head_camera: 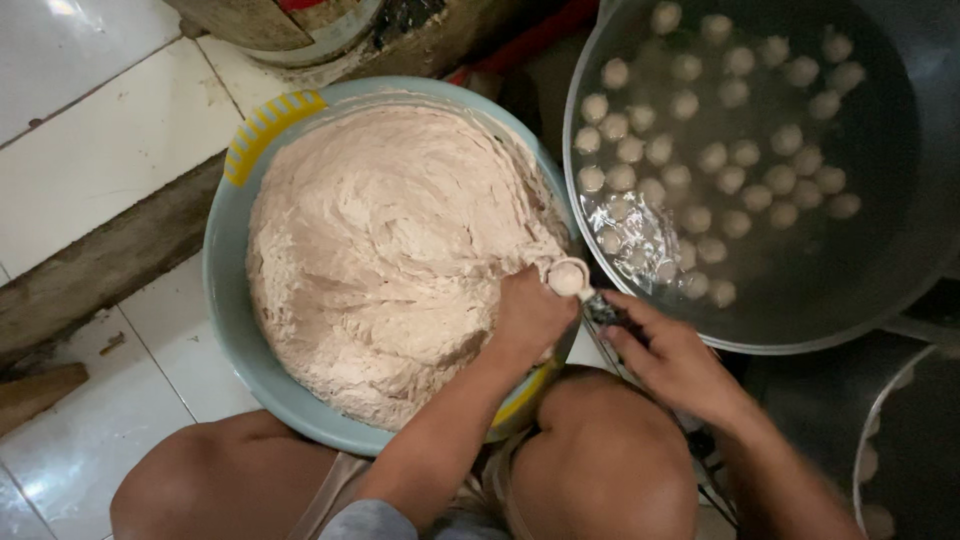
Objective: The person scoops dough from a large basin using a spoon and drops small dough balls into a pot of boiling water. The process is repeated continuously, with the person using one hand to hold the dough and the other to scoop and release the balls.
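The left hand (530, 318) is squeezing a smooth round ball (568, 277) of pale, sticky paste (385, 250) heaped in a blue plastic basin (225, 300). The right hand (672, 362) is pinching a spoon (605, 310) against it, beside a metal pot (890, 270) where balls (700, 160) are floating.

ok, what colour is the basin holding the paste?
The basin is pale blue-grey with a yellow striped patch on its rim, seen in the head view.

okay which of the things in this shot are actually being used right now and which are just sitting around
In use:
- left hand squeezing out a paste ball
- right hand, which seems to hold a spoon
- basin of pale paste
- metal pot of water with floating balls

Lying about:
- wood piece on the tiled floor
- second pot, lower right
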Motion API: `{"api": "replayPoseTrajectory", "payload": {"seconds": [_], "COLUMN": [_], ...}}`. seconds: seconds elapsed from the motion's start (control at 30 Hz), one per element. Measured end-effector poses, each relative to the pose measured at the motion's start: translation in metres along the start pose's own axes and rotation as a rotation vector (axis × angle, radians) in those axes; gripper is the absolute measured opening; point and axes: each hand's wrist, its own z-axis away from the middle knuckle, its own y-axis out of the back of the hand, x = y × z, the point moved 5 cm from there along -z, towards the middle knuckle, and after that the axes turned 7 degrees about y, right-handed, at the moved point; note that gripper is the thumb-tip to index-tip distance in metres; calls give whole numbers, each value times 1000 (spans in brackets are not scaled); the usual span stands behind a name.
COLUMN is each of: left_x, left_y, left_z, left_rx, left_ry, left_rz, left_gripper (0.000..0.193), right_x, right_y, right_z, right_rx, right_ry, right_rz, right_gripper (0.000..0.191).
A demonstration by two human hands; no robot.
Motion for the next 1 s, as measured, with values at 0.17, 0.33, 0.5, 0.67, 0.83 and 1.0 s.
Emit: {"api": "replayPoseTrajectory", "payload": {"seconds": [0.17,0.33,0.5,0.67,0.83,1.0], "left_x": [-21,-36,-26,9,-1,20], "left_y": [36,125,166,117,52,34], "left_z": [-11,-62,-134,-156,-88,-25], "left_rx": [-138,359,351,242,-286,5], "left_ry": [-34,71,289,66,125,-153], "left_rz": [-141,-658,-474,-502,-462,-238], "left_gripper": [21,63,90,109,87,37], "right_x": [-21,-1,36,66,57,33], "right_y": [0,42,71,75,78,55], "right_z": [1,-11,-19,-19,-21,-15], "right_rx": [-67,272,408,326,377,358], "right_ry": [245,160,11,-201,-135,-63], "right_rz": [-74,323,519,619,601,211], "right_gripper": [46,49,47,52,52,42]}}
